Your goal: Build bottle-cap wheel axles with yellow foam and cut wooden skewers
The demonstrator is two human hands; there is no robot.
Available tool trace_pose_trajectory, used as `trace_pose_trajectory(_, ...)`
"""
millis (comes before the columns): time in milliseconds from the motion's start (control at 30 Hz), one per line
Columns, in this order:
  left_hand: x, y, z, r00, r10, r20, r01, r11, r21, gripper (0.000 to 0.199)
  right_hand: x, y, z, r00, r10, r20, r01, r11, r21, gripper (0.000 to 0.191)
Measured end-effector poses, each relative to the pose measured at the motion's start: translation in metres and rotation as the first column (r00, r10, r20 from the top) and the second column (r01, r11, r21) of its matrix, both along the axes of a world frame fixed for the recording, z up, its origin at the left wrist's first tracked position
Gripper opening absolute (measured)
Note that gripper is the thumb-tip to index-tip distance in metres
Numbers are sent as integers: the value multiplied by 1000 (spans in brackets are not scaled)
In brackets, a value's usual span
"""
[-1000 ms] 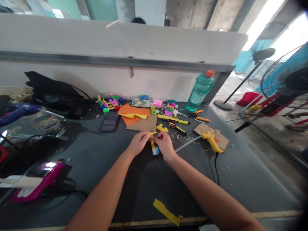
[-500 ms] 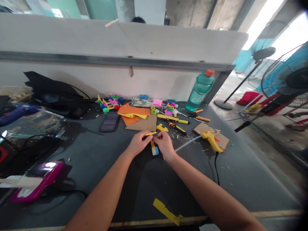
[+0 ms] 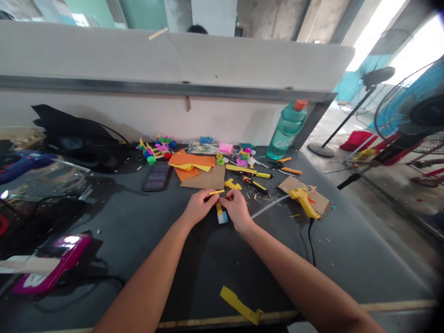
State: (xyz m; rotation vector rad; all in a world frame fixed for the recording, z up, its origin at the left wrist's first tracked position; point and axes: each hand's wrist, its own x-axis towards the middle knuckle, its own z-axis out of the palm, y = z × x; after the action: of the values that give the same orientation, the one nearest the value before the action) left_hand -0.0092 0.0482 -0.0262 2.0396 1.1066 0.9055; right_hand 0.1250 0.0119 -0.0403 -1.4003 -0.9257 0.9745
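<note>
My left hand (image 3: pixel 198 206) is closed around a thin yellow strip (image 3: pixel 217 192) that juts out past its fingers to the right. Close by, my right hand (image 3: pixel 237 209) pinches at the same spot, fingertips nearly meeting the left thumb; what lies between them is too small to make out. Below the fingertips is a small blue-and-white roll (image 3: pixel 222 217) with a yellow band (image 3: pixel 219 206) running up from it toward the hands. Just beyond the hands lies a cut yellow piece (image 3: pixel 232 184).
Orange sheets (image 3: pixel 194 160) and cardboard (image 3: pixel 208 178) lie ahead, beside a yellow-and-black cutter (image 3: pixel 255 185). A yellow glue gun (image 3: pixel 304 202) rests at right, a green bottle (image 3: pixel 287 132) behind. A magenta device (image 3: pixel 57 263) sits at left; a yellow strip (image 3: pixel 239 305) lies on the near edge.
The whole view has shifted very slightly. Both hands keep nearly the same pose over the roll, with no visible change in what they hold.
</note>
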Motion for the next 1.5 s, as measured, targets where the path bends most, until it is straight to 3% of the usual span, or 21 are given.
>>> trace_pose_trajectory(233,0,0,1,1000,-2,-6,2,1000,0,32,-1,0,0,998,-7,65,6,1000,7,26)
trace_pose_trajectory(467,-2,2,0,999,-46,20,46,999,-18,33,7,-3,10,962,-37,270,13,996,90,16)
trace_pose_trajectory(600,-3,3,0,995,-95,44,95,995,-3,30,16,-5,24,821,12,571,-200,943,267,26)
trace_pose_trajectory(733,-3,2,0,996,-82,43,82,997,1,28,21,-5,29,680,-1,733,-322,898,300,19)
trace_pose_trajectory(933,-1,-1,5,994,-105,25,105,994,-2,27,22,-4,27,644,-66,762,-281,906,316,15)
trace_pose_trajectory(1500,0,-2,5,996,-91,5,91,996,22,22,20,-3,25,615,-93,783,-258,915,311,5)
